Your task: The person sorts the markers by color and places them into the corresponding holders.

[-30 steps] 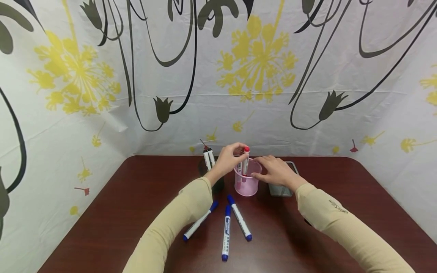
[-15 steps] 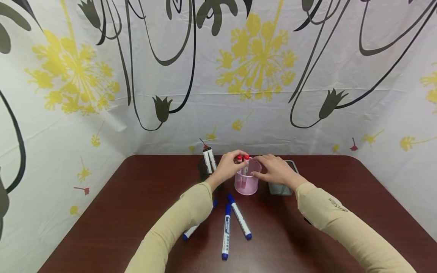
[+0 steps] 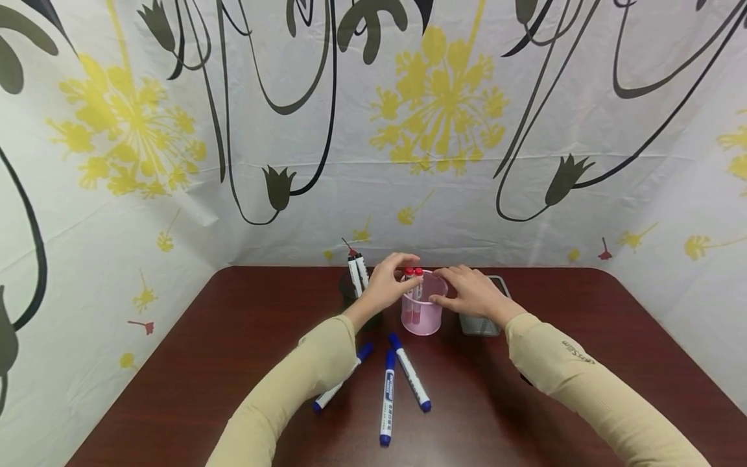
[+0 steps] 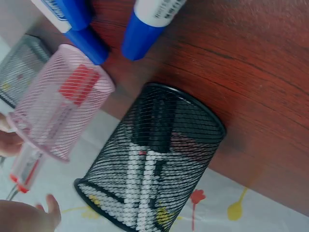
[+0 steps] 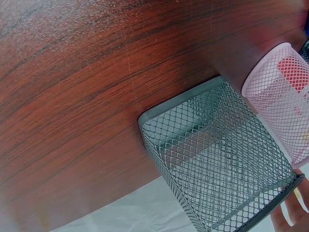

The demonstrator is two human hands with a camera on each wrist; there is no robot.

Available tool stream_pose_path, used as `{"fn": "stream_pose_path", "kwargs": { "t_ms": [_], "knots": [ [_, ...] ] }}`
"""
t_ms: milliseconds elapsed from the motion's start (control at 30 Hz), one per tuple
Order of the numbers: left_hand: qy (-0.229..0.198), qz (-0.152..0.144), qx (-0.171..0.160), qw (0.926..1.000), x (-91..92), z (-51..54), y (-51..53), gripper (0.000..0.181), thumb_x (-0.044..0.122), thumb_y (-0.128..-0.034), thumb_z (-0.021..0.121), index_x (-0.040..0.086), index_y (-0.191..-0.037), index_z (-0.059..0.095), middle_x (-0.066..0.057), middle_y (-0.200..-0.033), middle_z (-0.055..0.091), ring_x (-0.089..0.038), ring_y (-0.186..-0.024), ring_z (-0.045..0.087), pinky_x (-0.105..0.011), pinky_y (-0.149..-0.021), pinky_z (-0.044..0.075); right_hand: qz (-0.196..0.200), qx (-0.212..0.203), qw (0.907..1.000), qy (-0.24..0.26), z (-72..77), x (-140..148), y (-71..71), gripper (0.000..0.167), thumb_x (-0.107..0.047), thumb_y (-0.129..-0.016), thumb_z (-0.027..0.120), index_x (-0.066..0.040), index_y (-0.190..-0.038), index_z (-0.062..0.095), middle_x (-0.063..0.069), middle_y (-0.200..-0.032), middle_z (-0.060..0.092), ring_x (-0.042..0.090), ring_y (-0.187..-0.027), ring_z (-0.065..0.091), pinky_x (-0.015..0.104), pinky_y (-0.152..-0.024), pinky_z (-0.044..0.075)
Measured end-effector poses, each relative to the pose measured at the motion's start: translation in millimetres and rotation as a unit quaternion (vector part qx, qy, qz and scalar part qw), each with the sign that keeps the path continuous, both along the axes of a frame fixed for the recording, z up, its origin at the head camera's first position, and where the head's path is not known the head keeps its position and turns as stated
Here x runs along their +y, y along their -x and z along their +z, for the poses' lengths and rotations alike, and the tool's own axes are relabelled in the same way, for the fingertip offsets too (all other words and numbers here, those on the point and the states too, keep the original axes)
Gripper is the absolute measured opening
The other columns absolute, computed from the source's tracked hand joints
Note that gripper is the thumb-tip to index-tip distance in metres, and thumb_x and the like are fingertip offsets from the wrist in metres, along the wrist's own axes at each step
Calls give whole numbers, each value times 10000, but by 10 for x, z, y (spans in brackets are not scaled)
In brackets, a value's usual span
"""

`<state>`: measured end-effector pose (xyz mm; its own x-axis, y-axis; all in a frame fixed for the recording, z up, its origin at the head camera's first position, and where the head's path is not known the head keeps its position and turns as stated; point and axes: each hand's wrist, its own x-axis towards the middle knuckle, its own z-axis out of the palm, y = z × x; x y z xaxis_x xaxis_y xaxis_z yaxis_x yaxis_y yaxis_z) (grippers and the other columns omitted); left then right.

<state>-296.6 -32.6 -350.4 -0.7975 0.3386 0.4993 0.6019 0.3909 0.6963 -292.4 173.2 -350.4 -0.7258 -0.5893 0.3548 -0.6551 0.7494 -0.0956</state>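
Observation:
In the head view a pink mesh pen holder point(image 3: 428, 321) stands upright on the table. Two red-ended markers point(image 3: 418, 292) stand inside it, near its left side. My left hand point(image 3: 382, 285) hovers at their tops, thumb and fingers spread apart; the left wrist view shows a gap between this hand point(image 4: 29, 215) and the markers point(image 4: 26, 166). My right hand point(image 3: 475, 295) holds the pink holder by the right side of its rim, thumb in front and fingers behind. Part of the holder's rim is hidden by the hands.
Left of the pink holder, a black mesh pen holder point(image 4: 193, 140) contains black-capped markers point(image 4: 147, 169). A grey mesh holder point(image 5: 212, 154) stands at its right. Three blue-capped markers point(image 3: 388, 402) lie on the dark wooden table point(image 3: 502, 415) in front. A patterned cloth point(image 3: 350, 214) hangs behind.
The second red-ended marker has gone down into the pink holder beside the first. My left hand has let go of it and its fingers have spread. The right hand has stayed put.

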Motion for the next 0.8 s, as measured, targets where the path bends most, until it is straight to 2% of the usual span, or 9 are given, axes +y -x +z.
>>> {"fn": "stream_pose_path", "kwargs": {
  "t_ms": [167, 233, 333, 400, 533, 600, 667, 733, 800],
  "knots": [
    [-432, -60, 666, 9968, -85, 114, -185, 419, 162, -801, 660, 73, -1187, 522, -50, -1248, 426, -139, -1130, 400, -318, -849, 404, -60, -106, 9999, 25, 27, 24, -12, 582, -492, -775, 599, -47, -1148, 556, 111, -1041, 587, 269, -909, 514, 457, -760, 414],
    [-577, -122, 753, 9954, -132, 217, -354, 409, 115, -799, 658, 52, -1180, 522, -80, -1258, 417, -165, -1141, 391, -355, -859, 395, -137, -150, 9998, 29, 53, 51, -18, 589, -503, -779, 589, -56, -1162, 549, 118, -1065, 578, 278, -938, 507, 476, -781, 401],
    [-579, -234, 911, 9939, -227, 349, -604, 354, 50, -793, 650, 0, -1128, 544, -138, -1234, 439, -224, -1124, 411, -388, -860, 391, -267, -113, 9996, 36, 107, 118, -23, 580, -492, -785, 589, -69, -1179, 539, 120, -1088, 567, 288, -978, 493, 498, -797, 381],
    [-453, -333, 1163, 9916, -319, 339, -686, 303, 42, -791, 648, 5, -1082, 573, -147, -1215, 457, -219, -1116, 422, -373, -878, 376, -325, -47, 9995, 40, 154, 183, -25, 563, -467, -789, 598, -74, -1187, 531, 123, -1097, 562, 297, -1001, 484, 509, -802, 369],
    [189, -497, 1871, 9809, -554, 138, -696, 244, 104, -786, 661, 63, -1023, 616, -95, -1205, 475, -181, -1098, 433, -318, -882, 367, -434, 14, 9991, 28, 222, 368, -35, 570, -451, -799, 592, -61, -1207, 511, 138, -1133, 541, 316, -1061, 450, 529, -822, 340],
    [592, -567, 2215, 9717, -673, 57, -713, 229, 125, -785, 658, 81, -1007, 627, -81, -1208, 474, -172, -1096, 427, -309, -884, 365, -483, 53, 9988, 19, 232, 466, -46, 578, -460, -802, 583, -56, -1208, 508, 142, -1137, 538, 321, -1067, 445, 530, -825, 337],
    [1119, -608, 2660, 9555, -785, 22, -743, 218, 119, -774, 660, 81, -987, 635, -75, -1192, 489, -190, -1080, 442, -321, -876, 374, -522, 111, 9986, 20, 223, 556, -59, 580, -464, -802, 580, -50, -1203, 511, 146, -1131, 539, 326, -1060, 449, 528, -817, 342],
    [1716, -646, 3217, 9289, -881, -10, -756, 209, 108, -752, 668, 80, -957, 640, -79, -1159, 515, -200, -1065, 464, -327, -866, 386, -569, 157, 9983, 22, 207, 639, -77, 576, -465, -802, 580, -47, -1193, 516, 149, -1114, 548, 332, -1040, 461, 527, -807, 349],
    [2332, -678, 3781, 8934, -967, -54, -752, 206, 104, -727, 670, 88, -931, 642, -83, -1119, 544, -213, -1045, 488, -342, -853, 397, -637, 159, 9978, 17, 190, 712, -99, 579, -478, -803, 572, -50, -1189, 520, 150, -1107, 551, 335, -1031, 465, 529, -806, 349]
  ]
}}
